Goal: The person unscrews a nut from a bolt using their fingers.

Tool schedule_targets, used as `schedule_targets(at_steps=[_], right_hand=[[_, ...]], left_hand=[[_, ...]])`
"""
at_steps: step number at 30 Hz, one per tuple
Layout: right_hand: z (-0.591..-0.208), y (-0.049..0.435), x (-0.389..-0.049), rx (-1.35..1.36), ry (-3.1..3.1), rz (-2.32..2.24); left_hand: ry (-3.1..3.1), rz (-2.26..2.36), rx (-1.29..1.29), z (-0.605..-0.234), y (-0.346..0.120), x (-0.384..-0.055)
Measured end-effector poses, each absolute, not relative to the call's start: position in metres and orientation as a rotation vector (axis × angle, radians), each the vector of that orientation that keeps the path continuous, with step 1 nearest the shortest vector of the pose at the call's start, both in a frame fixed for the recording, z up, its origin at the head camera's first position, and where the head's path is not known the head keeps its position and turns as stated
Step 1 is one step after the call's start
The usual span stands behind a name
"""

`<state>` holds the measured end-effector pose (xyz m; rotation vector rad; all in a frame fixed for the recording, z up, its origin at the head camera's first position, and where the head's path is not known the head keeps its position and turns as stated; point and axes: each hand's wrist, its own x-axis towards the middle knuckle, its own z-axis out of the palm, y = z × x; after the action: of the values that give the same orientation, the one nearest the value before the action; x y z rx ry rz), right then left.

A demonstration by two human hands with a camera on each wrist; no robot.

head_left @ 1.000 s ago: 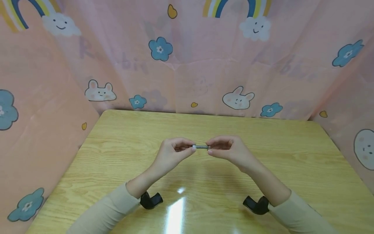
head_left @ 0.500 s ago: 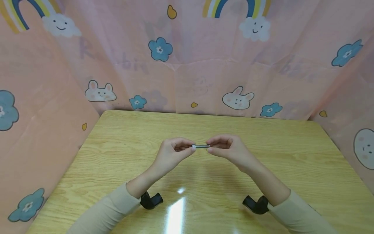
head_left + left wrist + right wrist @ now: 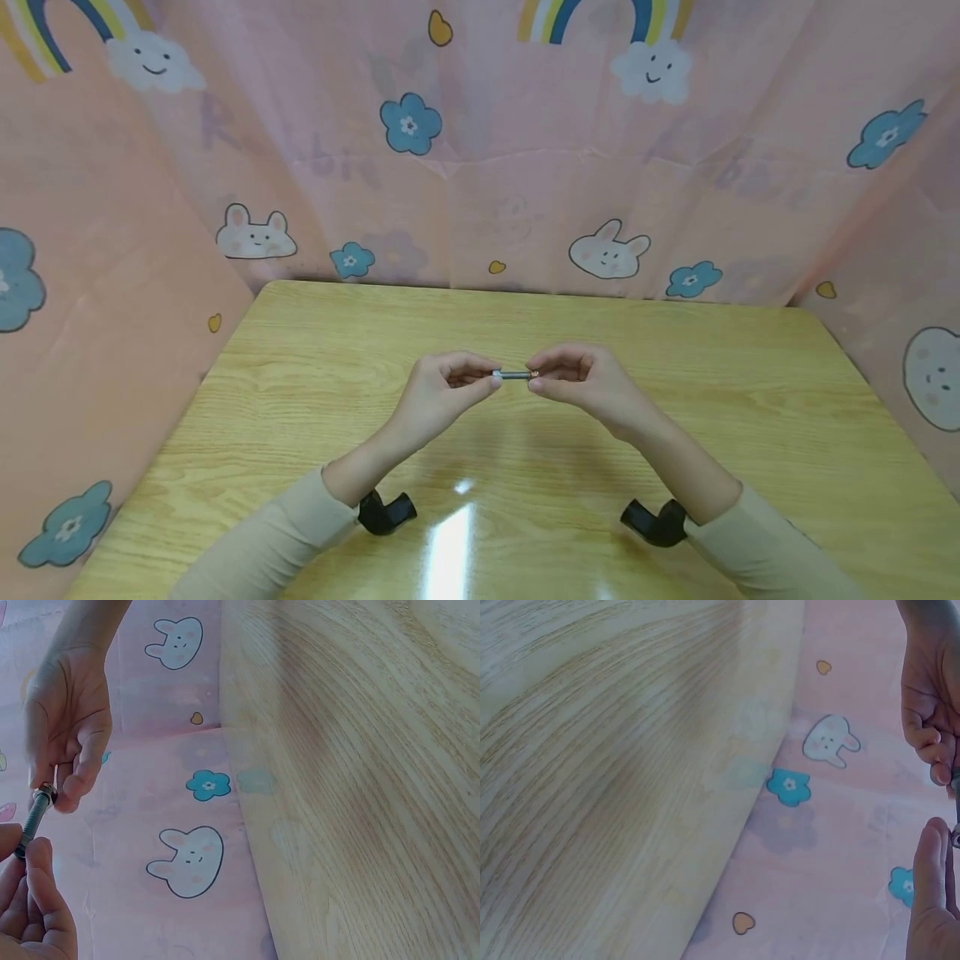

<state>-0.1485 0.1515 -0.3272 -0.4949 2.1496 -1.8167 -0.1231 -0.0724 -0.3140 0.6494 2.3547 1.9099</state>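
Note:
A metal bolt (image 3: 515, 376) with a threaded shank lies level in the air above the table, between both hands. My left hand (image 3: 442, 390) pinches one end of it between thumb and fingers; the fingertips cover most of that end. At the other end, a nut (image 3: 48, 792) sits around the bolt, seen in the left wrist view. The thumb and fingers of my right hand (image 3: 588, 388) pinch this nut from either side. In the right wrist view the bolt is cut off by the frame's right edge.
Below the hands spreads a wood-grain table (image 3: 315, 367), with a bright reflection near its front. A pink printed cloth (image 3: 480, 183) hangs behind and along both sides. Black wrist-camera mounts (image 3: 387, 512) stick out by the sleeves.
My right thumb and fingertips have shifted slightly at the nut, the thumb a little leftward and up. My left hand and the bolt have stayed almost still.

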Motion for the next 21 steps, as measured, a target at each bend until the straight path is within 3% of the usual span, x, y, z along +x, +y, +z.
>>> schedule_targets(at_steps=[21], right_hand=[[-0.3236, 0.1512, -0.1474, -0.432, 2.179, -1.811]], left_hand=[[2.354, 1.915, 0.644, -0.3139, -0.0732, -0.1208]])
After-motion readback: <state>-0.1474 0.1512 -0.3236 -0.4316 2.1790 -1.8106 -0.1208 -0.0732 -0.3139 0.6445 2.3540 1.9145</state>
